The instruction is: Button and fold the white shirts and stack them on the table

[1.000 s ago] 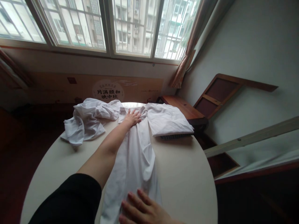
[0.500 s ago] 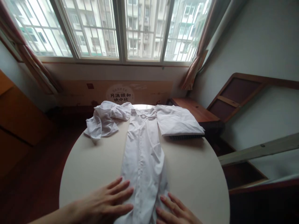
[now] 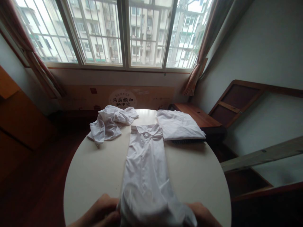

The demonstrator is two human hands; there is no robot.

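Note:
A white collared shirt point(image 3: 146, 164) lies lengthwise down the middle of the round table, collar at the far end, its sides folded in to a long strip. Its near end is lifted and blurred by motion. My left hand point(image 3: 101, 209) is closed on the lower left edge of the shirt, fingers curled. My right hand point(image 3: 201, 214) is at the lower right edge, bent around the cloth; its fingertips are hidden behind the fabric.
A crumpled white garment point(image 3: 110, 123) lies at the table's far left. At the far right sits a folded white garment point(image 3: 181, 124) on top of something dark. The round cream table point(image 3: 94, 170) stands before a barred window, with a wooden cabinet point(image 3: 199, 115) behind it.
Both hands went from lying flat on the shirt to gripping its near end. The shirt has slid toward me, its collar away from the table's far edge, and its near end has risen.

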